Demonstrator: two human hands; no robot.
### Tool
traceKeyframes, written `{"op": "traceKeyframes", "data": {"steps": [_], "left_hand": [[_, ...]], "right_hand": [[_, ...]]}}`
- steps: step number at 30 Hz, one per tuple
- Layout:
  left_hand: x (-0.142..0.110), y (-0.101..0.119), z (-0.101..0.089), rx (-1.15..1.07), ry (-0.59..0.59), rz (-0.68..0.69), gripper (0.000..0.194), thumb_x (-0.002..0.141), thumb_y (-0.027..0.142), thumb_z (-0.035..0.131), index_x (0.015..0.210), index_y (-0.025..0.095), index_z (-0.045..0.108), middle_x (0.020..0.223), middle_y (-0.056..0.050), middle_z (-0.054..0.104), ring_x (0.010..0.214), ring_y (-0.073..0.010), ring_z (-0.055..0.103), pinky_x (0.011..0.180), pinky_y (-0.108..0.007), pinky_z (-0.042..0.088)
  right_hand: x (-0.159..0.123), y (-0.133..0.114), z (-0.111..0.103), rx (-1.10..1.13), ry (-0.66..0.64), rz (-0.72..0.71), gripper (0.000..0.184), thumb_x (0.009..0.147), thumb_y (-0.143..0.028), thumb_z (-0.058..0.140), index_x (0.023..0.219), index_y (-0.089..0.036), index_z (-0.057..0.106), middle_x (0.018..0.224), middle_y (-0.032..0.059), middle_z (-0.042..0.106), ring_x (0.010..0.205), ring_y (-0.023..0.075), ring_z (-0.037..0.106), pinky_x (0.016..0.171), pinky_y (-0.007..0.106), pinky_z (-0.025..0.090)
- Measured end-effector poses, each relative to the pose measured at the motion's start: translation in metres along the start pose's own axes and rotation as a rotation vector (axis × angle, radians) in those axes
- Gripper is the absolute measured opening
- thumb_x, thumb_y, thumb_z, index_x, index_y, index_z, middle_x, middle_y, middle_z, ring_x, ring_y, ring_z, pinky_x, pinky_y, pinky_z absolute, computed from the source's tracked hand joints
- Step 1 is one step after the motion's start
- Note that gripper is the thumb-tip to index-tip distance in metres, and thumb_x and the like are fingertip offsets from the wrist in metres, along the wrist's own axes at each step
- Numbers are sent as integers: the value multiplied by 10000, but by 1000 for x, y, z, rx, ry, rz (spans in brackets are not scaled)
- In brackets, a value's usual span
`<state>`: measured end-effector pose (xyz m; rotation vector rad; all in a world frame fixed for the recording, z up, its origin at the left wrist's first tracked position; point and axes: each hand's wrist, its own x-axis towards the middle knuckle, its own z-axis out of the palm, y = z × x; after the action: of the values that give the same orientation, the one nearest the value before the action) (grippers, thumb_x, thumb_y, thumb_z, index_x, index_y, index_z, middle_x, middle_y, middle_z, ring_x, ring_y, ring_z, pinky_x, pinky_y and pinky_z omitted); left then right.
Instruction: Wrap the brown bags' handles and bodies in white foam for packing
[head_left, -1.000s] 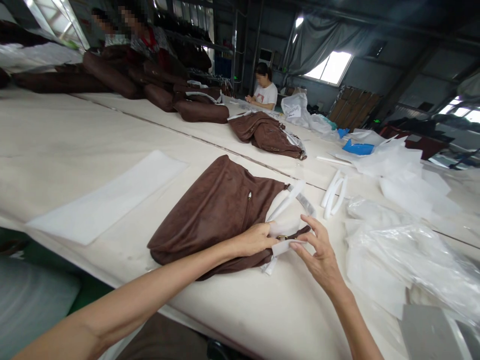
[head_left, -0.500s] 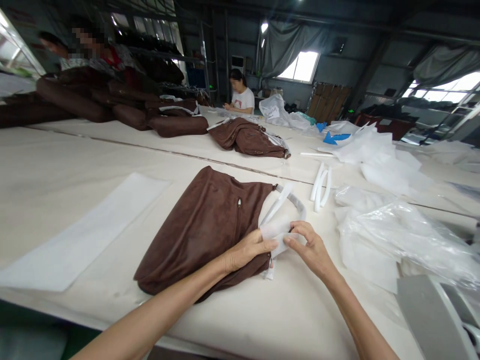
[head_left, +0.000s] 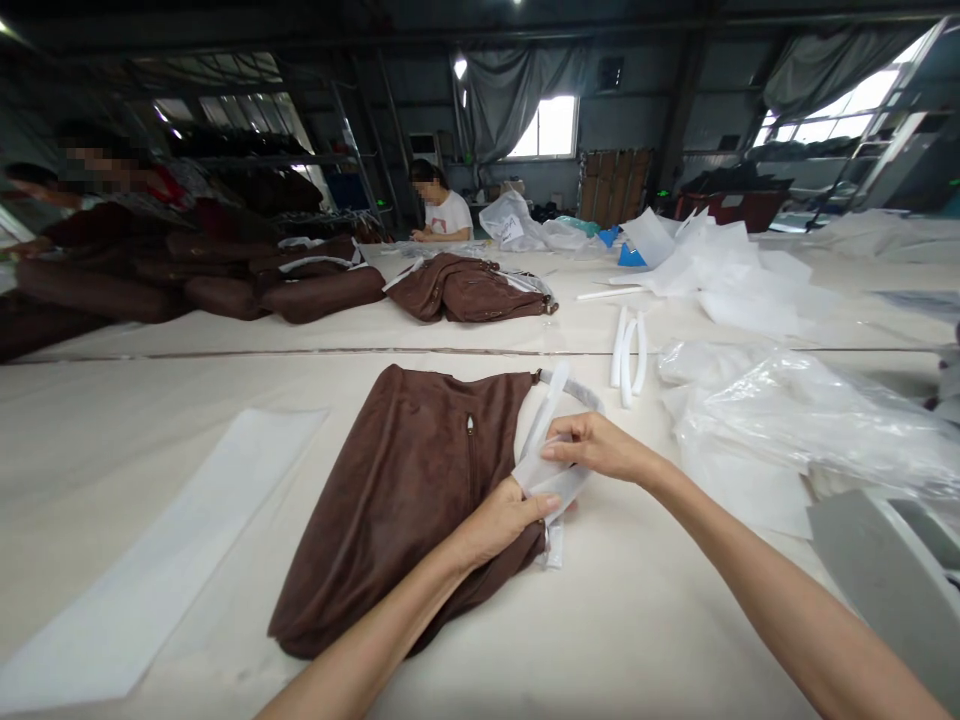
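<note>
A brown handbag lies on the pale table, its opening and strap toward the right. A zipper shows on its upper face. My left hand crosses over the bag's near side and grips a thin white wrapping sheet at the strap, thumb on top. Pinched between the thumb and fingers of my right hand is the upper edge of that same sheet. The strap, covered in pale wrap, curves out behind my right hand. Part of the strap is hidden under the sheet and my fingers.
A flat white sheet lies left of the bag. White foam strips and crumpled clear plastic are to the right, near a grey device. More brown bags lie farther back. A person in white sits beyond the table.
My right hand has moved up and over the sheet, folding it across the strap. My left hand keeps its hold. The camera view has turned slightly to the right.
</note>
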<state>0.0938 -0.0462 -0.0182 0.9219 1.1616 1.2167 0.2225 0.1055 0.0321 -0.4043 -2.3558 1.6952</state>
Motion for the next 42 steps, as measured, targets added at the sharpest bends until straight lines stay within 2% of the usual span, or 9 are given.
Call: {"op": "traceKeyframes", "data": {"steps": [8,12,17,20,23,26,30,36,42], "left_hand": [[-2,-6,-5,6,-51,-103,526,783,419,729,1197,110,627,1021,-151,733,788,-227,659,601,-264,488],[-7,-3,-5,-43,-72,-116,583,778,420,741,1251,121,578,979,-147,731,563,-138,581,477,-221,428],[-11,6,-4,-36,-141,-127,479,755,456,750,1097,136,653,901,-105,728,596,-146,594,468,-210,415],[-12,10,-5,-28,-132,-136,458,747,443,747,1064,123,668,898,-99,725,630,-152,585,513,-228,435],[-15,13,-7,-15,-3,-6,363,699,383,795,915,119,671,785,-37,685,656,-131,566,586,-212,427],[-19,14,-7,-25,123,95,350,680,358,824,865,144,617,693,21,628,623,-102,541,584,-183,389],[-23,14,-4,-43,155,101,361,692,405,824,854,155,621,665,11,634,563,-99,536,568,-191,396],[-26,18,-7,-10,104,105,234,733,359,786,793,146,708,776,-36,688,696,-141,594,662,-222,448],[-29,22,-18,67,21,71,164,713,257,651,792,141,737,757,-33,664,714,-160,542,670,-241,395]], "right_hand": [[-1,-2,4,115,98,2,332,728,-480,754,836,-171,698,563,-44,560,500,104,460,463,223,332],[-7,-7,-22,90,-116,107,375,656,-396,823,944,-186,708,741,0,691,666,162,629,565,241,478],[-12,-5,-30,-16,-309,160,367,513,-301,903,813,-176,733,767,15,717,676,201,661,595,277,531],[-15,2,-19,22,-344,173,286,629,-317,846,858,-176,748,821,16,723,765,215,663,702,300,532],[-23,8,-9,106,-292,164,257,748,-363,764,935,-187,746,879,15,716,861,216,651,792,313,513],[-32,10,-2,119,-198,117,268,787,-378,742,996,-209,749,923,21,715,870,211,643,803,309,501],[-38,10,3,140,-151,44,294,837,-396,694,1091,-264,756,1071,45,715,968,245,635,850,337,494],[-37,14,3,90,-200,-25,263,882,-436,625,987,-267,796,811,39,656,757,193,559,733,306,450],[-33,13,3,164,-223,4,208,875,-343,627,931,-239,798,779,31,590,748,170,509,712,282,402]]}}
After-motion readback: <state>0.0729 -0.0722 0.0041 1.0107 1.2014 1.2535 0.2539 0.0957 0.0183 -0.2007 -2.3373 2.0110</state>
